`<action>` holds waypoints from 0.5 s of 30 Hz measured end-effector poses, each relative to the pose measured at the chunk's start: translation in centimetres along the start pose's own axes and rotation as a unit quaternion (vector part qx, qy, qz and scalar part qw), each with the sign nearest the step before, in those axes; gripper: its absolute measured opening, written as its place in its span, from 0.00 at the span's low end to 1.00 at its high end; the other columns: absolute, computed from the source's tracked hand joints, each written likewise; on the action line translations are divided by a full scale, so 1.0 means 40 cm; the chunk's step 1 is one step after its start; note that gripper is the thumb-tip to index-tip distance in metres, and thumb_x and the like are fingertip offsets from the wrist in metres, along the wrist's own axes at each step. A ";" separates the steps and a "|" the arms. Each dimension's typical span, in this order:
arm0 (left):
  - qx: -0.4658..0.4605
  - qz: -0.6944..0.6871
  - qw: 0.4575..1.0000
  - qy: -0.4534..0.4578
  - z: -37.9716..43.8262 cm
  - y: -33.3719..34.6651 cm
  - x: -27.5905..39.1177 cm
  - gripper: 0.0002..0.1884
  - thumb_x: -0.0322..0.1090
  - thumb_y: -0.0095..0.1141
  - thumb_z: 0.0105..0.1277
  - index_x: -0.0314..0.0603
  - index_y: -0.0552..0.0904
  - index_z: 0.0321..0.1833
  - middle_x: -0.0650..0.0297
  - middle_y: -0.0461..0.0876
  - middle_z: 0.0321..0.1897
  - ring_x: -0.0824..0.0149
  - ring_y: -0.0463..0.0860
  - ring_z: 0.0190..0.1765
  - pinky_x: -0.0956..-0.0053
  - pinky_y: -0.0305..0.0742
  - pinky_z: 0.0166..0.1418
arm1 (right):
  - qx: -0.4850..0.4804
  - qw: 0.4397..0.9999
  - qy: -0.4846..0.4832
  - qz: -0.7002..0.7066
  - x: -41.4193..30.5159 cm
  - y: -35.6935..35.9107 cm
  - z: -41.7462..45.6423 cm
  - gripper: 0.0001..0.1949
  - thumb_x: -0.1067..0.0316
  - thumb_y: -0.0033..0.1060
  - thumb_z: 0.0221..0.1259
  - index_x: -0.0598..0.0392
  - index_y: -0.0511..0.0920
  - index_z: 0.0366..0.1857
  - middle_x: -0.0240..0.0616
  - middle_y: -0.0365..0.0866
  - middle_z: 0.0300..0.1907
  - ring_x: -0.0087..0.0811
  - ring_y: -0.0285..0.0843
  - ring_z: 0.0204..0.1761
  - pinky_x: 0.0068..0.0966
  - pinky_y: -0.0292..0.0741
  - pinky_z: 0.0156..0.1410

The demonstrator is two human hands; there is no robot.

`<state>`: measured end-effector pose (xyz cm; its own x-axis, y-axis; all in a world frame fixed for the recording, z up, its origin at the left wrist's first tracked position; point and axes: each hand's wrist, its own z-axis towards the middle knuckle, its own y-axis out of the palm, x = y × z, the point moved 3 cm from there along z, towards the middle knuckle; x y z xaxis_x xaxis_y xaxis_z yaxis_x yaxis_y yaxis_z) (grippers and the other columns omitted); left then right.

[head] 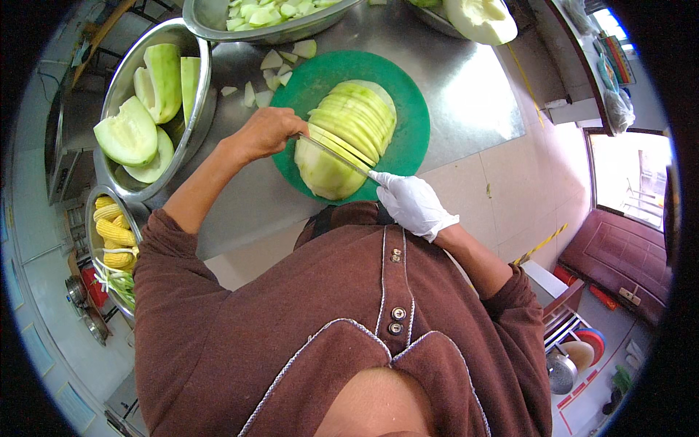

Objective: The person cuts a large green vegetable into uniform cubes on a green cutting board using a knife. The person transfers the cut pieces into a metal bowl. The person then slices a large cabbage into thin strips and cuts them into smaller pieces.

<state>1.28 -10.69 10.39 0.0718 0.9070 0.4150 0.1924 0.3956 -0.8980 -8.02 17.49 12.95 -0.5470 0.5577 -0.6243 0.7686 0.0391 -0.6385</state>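
My bare left hand (270, 131) is closed around the handle end of a kitchen knife (338, 155). The blade lies across a peeled, pale green melon or gourd half (327, 172), cut side hidden. Beyond the blade the same piece is cut into thin slices (355, 117) that still lean together. My right hand (412, 205), in a white glove, has its fingertips at the far end of the blade, beside the melon's edge; whether they pinch the blade is hidden. Under the melon is a round green cutting board (412, 131) on a steel table (235, 202).
Cut pieces (249, 94) lie loose left of the board. A metal basin (205, 109) at left holds peeled melon sections; another (273, 37) at the top holds chopped pieces. A melon half (483, 22) rests in a bowl at top right. Corn cobs (116, 232) and green onions (117, 281) fill a lower-left container.
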 end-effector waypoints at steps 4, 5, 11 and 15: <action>0.009 -0.009 1.000 0.018 0.002 0.026 -0.015 0.17 0.18 0.58 0.51 0.50 0.84 0.41 0.62 0.82 0.32 0.54 0.83 0.42 0.59 0.77 0.42 | 0.017 1.000 -0.014 -0.015 0.000 0.011 0.003 0.19 0.64 0.46 0.69 0.54 0.78 0.59 0.60 0.82 0.37 0.58 0.82 0.40 0.47 0.77 0.45; 0.011 -0.015 1.000 0.021 0.000 0.027 -0.013 0.17 0.17 0.58 0.51 0.50 0.83 0.40 0.62 0.81 0.32 0.54 0.82 0.42 0.59 0.77 0.43 | 0.014 1.000 -0.013 -0.024 -0.003 0.012 0.005 0.18 0.65 0.46 0.69 0.54 0.78 0.59 0.60 0.82 0.37 0.57 0.82 0.40 0.47 0.78 0.45; -0.015 -0.032 0.999 0.012 0.015 0.068 -0.056 0.17 0.15 0.57 0.48 0.46 0.78 0.38 0.62 0.80 0.33 0.52 0.81 0.43 0.59 0.76 0.43 | 0.040 0.999 -0.015 -0.031 0.016 0.053 0.061 0.10 0.67 0.48 0.66 0.59 0.80 0.40 0.58 0.84 0.32 0.57 0.84 0.35 0.49 0.79 0.42; -0.015 -0.021 1.000 0.005 0.027 0.147 -0.109 0.17 0.15 0.56 0.48 0.45 0.75 0.38 0.61 0.78 0.33 0.51 0.79 0.43 0.58 0.74 0.43 | 0.057 0.997 0.024 -0.053 0.075 0.131 0.121 0.09 0.66 0.49 0.66 0.59 0.79 0.35 0.57 0.84 0.30 0.56 0.85 0.34 0.49 0.79 0.41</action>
<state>1.05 -12.14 3.14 0.0735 0.8881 0.4537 0.2245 0.4285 -0.8752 -7.22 15.37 5.57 -0.6041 0.5951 -0.5301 0.6637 0.0074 -0.7480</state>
